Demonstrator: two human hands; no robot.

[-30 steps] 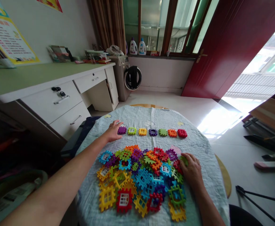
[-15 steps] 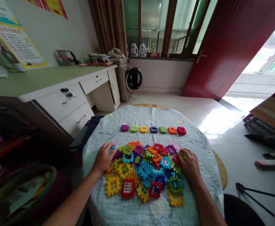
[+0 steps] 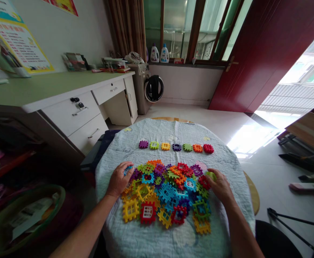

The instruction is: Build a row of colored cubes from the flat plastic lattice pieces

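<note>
Pile [image 3: 167, 191]: interlocking plastic blocks, mixed colours, heaped on cloth-covered table [image 3: 158, 132].
Left hand [image 3: 120, 178]: curled over a blue block [image 3: 128, 170] at the pile's left edge; cannot tell whether it grips.
Right hand [image 3: 219, 183]: holds a lime-green block [image 3: 211, 175] at the pile's right edge.
Row [image 3: 176, 144]: seven blocks, spaced apart beyond the pile, purple leftmost, red rightmost.

Home interior: washing machine [image 3: 141, 84], 2 detergent-type bottles [image 3: 165, 54] on sill [image 3: 200, 65], brown curtain [image 3: 127, 30], desk [image 3: 55, 84] with drawers [image 3: 85, 132].
</note>
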